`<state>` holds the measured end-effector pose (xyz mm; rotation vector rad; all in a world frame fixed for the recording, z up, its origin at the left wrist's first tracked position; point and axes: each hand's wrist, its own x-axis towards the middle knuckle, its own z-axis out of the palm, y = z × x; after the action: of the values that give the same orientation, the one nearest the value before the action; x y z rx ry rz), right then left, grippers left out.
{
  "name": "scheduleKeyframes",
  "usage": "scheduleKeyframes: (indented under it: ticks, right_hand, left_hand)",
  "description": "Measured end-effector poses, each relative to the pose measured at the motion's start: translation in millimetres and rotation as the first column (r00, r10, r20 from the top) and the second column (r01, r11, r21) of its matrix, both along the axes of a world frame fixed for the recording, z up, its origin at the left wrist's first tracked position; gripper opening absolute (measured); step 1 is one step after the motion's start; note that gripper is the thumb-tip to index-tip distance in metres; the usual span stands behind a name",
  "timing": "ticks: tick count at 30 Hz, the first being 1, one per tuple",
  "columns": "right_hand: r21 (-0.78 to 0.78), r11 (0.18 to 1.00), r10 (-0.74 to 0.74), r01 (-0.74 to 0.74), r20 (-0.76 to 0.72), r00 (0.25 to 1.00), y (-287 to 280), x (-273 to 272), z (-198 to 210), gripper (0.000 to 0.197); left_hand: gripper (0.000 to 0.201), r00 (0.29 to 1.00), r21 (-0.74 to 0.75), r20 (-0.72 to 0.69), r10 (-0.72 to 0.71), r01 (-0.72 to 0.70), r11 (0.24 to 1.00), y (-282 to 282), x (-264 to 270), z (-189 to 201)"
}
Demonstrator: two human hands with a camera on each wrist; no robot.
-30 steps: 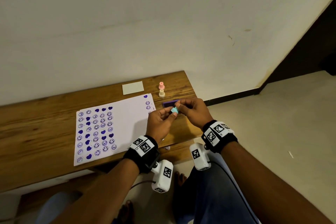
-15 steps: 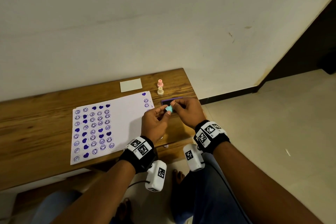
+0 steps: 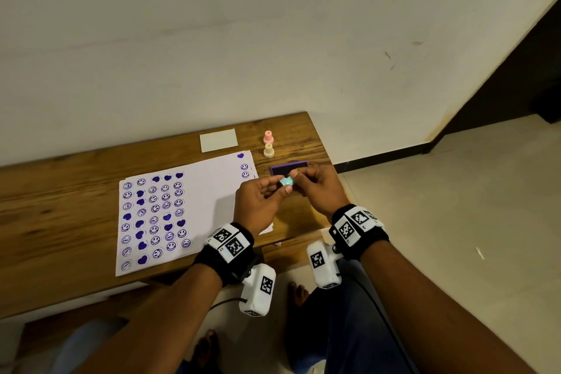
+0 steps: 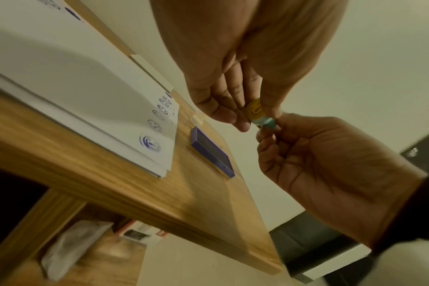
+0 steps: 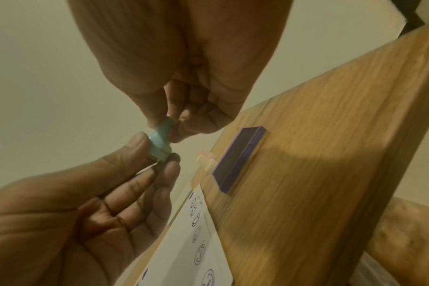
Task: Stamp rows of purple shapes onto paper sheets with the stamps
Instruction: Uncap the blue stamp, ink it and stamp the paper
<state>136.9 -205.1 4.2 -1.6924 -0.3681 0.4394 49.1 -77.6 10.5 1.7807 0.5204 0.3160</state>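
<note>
1. The teal stamp [image 3: 287, 181] sits in the air between your two hands, just above the near edge of the purple ink pad [image 3: 288, 167], clear of the wooden table [image 3: 60, 191]. Its smiley face [image 4: 254, 110] is turned up and toward you in the left wrist view, probably so you can check the die before inking.
2. Your right hand [image 3: 318, 188] pinches the narrow handle end between thumb and curled fingertips; your left hand [image 3: 258, 203] pinches the wide base between thumb and forefinger, its other fingers loosely extended. Both hands have hold of the same stamp, which steadies so small a piece while you turn it.
3. The ink pad lies open to the right of the paper sheet [image 3: 206, 191], within easy reach for dabbing.
4. The sheet carries columns of purple smileys and hearts on its left part and a short column begun at its far right edge; the middle is blank, so I judge much stamping remains.
5. A pink stamp [image 3: 268, 136] and a cream stamp [image 3: 268, 150] stand upright just beyond the pad, with a small blank card [image 3: 218, 140] to their left.
</note>
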Motion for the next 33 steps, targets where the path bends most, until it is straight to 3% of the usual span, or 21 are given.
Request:
scheduleKeyframes:
  ticks: [2, 7, 12, 15, 20, 33]
  right_hand:
    - [0.018, 0.999, -0.031, 0.032, -0.039, 0.999, 1.2, -1.6, -2.7, 0.016]
    - [0.026, 0.956, -0.282, 0.291, -0.174, 0.944, -13.1, 11.0, -4.0, 0.019]
    - [-0.146, 0.979, -0.134, 0.141, 0.059, 0.989, -12.0, 12.9, 0.9, 0.015]
    - [-0.299, 0.94, -0.122, 0.167, 0.165, 0.979, -12.7, 16.1, -6.8, 0.021]
    - [-0.333, 0.909, -0.196, 0.249, 0.184, 0.963, -19.5, 20.4, -7.4, 0.024]
    - [-0.463, 0.87, -0.098, 0.167, 0.171, 0.98, -17.3, 29.5, -6.6, 0.033]
  left_hand:
    - [0.033, 1.0, -0.025, 0.002, 0.028, -0.028, 0.999, -2.2, 2.0, -1.7]
    - [0.029, 0.996, -0.134, 0.002, 0.085, -0.084, 0.987, 3.1, -0.2, -7.7]
    - [0.038, 0.987, -0.068, -0.13, -0.095, 0.087, 0.994, 10.1, -1.4, -20.9]
    - [0.038, 0.969, -0.01, -0.194, -0.153, 0.154, 0.988, 5.6, -0.2, -28.0]
    - [0.036, 0.957, 0.023, -0.232, -0.172, 0.182, 0.983, -1.1, 10.4, -31.5]
    - [0.047, 0.921, 0.349, -0.339, -0.194, 0.315, 0.883, 3.4, 16.0, -30.0]
